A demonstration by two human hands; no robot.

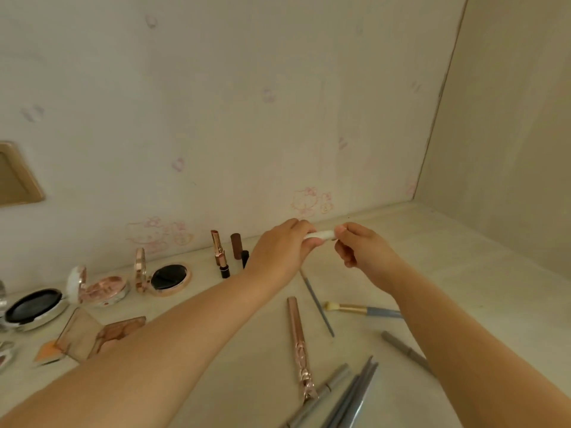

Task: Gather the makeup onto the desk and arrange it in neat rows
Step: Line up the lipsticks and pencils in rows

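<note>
Above the desk (463,273) both hands hold a small white tube (323,234) level. My left hand (282,248) grips its left end, and my right hand (360,247) pinches its right end. Behind the left hand, near the wall, lie a rose-gold lipstick (220,253), a brown tube (237,246) and a small black tube (245,257). To the left sit an open gold compact (168,278), a pink compact (102,290) and a black-pan compact (34,305). An eyeshadow palette (92,333) lies open in front of them.
Under my forearms lie a long rose-gold wand (298,344), a thin blue pencil (318,305), a blue-handled brush (361,310), a grey pen (404,350) and several grey-blue pencils (343,396). An orange sponge (49,352) lies at the left. Walls close the back and right.
</note>
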